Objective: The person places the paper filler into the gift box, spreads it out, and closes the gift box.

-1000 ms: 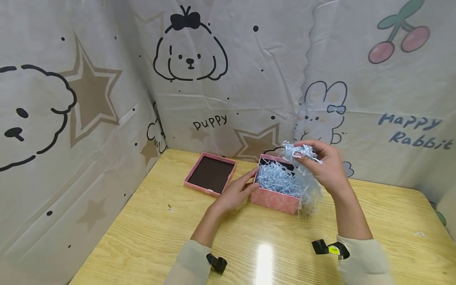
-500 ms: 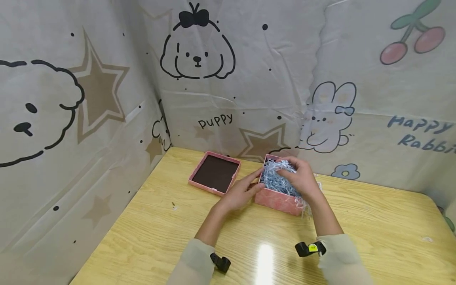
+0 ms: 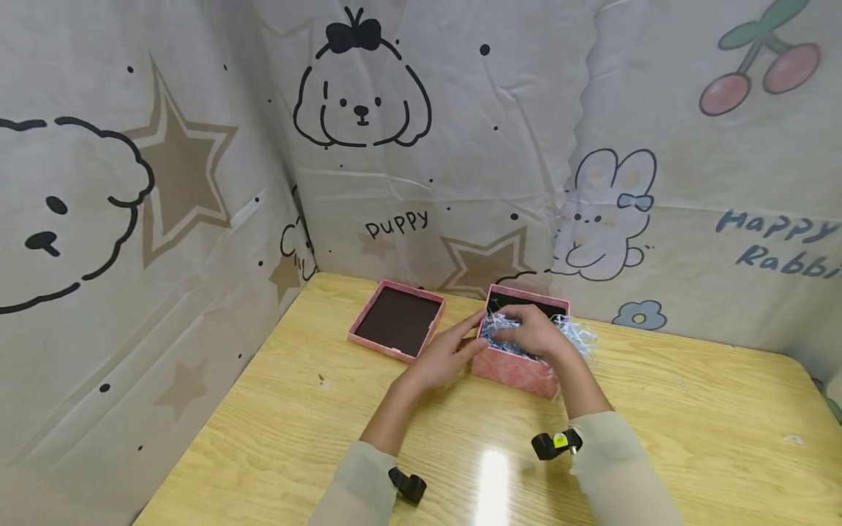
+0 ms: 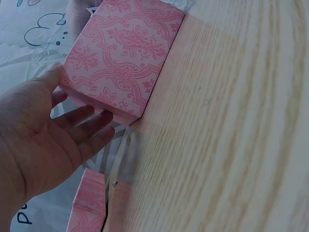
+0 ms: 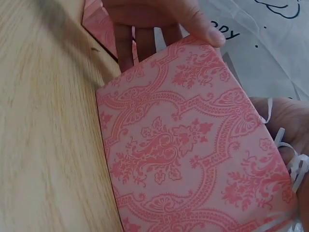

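Note:
An open pink patterned box (image 3: 513,371) with a dark inside stands on the table, pale blue shredded paper (image 3: 492,332) in it. My left hand (image 3: 442,359) steadies the box's left side. In the left wrist view, its thumb lies at the top edge and its fingers stretch along the wall. My right hand (image 3: 536,332) reaches over the front rim into the shredded paper, which hides its fingertips; I cannot tell whether they grip any. The pink box wall (image 5: 164,145) fills most of the right wrist view, with a few pale strands (image 5: 297,166) by the right hand.
A shallow pink lid (image 3: 397,320) with a dark inside lies to the left of the box. More pale shreds (image 3: 577,337) hang over the box's right edge. Behind the wooden table (image 3: 691,409) hangs a printed cloth (image 3: 421,161).
My right hand has come down from above the box's right side, where it held a clump of shredded paper, and moved left into the box. The left hand stays at the box's side.

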`<state>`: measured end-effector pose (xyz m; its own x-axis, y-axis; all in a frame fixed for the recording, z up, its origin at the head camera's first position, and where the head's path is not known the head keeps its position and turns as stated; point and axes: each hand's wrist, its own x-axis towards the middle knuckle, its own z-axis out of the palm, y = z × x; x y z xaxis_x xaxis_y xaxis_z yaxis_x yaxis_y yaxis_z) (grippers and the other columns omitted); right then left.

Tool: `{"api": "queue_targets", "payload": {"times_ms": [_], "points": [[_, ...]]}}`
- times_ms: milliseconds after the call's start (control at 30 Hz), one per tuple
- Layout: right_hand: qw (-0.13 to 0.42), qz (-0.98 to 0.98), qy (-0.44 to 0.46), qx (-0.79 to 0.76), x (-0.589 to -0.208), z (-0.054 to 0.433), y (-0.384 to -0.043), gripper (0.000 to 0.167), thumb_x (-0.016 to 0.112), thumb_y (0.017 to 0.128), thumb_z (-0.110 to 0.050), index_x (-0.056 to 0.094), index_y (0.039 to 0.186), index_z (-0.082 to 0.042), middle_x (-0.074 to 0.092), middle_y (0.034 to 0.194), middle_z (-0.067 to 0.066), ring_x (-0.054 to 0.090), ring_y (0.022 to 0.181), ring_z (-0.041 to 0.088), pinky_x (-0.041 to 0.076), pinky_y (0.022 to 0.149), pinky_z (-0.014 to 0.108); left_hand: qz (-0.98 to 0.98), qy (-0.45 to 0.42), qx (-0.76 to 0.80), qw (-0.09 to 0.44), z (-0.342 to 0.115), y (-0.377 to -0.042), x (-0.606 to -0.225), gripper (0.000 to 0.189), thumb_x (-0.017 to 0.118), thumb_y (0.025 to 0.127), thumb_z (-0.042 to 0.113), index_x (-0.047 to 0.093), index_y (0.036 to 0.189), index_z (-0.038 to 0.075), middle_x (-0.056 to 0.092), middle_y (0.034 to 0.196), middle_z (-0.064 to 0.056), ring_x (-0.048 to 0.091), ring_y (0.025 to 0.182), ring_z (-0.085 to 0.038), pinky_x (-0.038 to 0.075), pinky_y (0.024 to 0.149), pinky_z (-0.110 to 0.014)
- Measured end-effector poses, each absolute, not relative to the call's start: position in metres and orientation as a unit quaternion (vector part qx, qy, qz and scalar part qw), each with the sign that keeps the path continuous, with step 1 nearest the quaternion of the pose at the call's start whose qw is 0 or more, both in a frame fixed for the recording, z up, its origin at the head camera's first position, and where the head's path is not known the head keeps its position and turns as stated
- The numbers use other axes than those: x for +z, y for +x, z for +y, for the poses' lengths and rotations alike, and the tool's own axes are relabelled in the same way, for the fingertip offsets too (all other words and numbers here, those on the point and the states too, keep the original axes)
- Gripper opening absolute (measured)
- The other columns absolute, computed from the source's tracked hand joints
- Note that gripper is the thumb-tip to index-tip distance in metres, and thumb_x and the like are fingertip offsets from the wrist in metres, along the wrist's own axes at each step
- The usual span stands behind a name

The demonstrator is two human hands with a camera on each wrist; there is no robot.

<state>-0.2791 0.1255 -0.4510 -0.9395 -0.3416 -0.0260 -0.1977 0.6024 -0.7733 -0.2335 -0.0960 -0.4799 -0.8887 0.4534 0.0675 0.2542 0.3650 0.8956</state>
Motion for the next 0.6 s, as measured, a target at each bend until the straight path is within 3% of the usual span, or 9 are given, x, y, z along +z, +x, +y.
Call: {"api": "queue_targets", "payload": {"times_ms": [233,467,600], "points": [[0.087,0.887,-0.16,-0.425,-0.44,0.132,-0.271,0.039,0.079,0.095,-0.015,0.07,0.131,-0.003,0.06,0.147,0.024,0.047,0.143,0.048,0.039,0.115,0.067,0.822,0.219,0.517,0.093,-0.096,-0.234,-0.483,0.061,0.051,0.112,0.044,0.03,0.168,0.033,0.037,0.169,-0.001,0.054,0.142,-0.023,0.045,0.117,-0.041],[0.065,0.868,-0.173,-0.462,-0.395,0.163,-0.255,0.053,0.079,0.098,-0.021,0.061,0.143,-0.002,0.062,0.142,0.025,0.058,0.131,0.043,0.054,0.101,0.053,0.827,0.218,0.511,0.084,-0.096,-0.234,-0.481,0.061,0.051,0.112,0.044,0.03,0.168,0.034,0.036,0.17,-0.002,0.054,0.143,-0.024,0.045,0.117,-0.041],[0.052,0.865,-0.168,-0.471,-0.378,0.191,-0.243,0.062,0.08,0.098,-0.027,0.054,0.15,-0.006,0.056,0.149,0.023,0.053,0.138,0.045,0.054,0.105,0.053,0.83,0.213,0.509,0.082,-0.096,-0.234,-0.48,0.062,0.052,0.111,0.045,0.03,0.168,0.034,0.036,0.17,-0.001,0.054,0.143,-0.024,0.045,0.117,-0.042]]}}
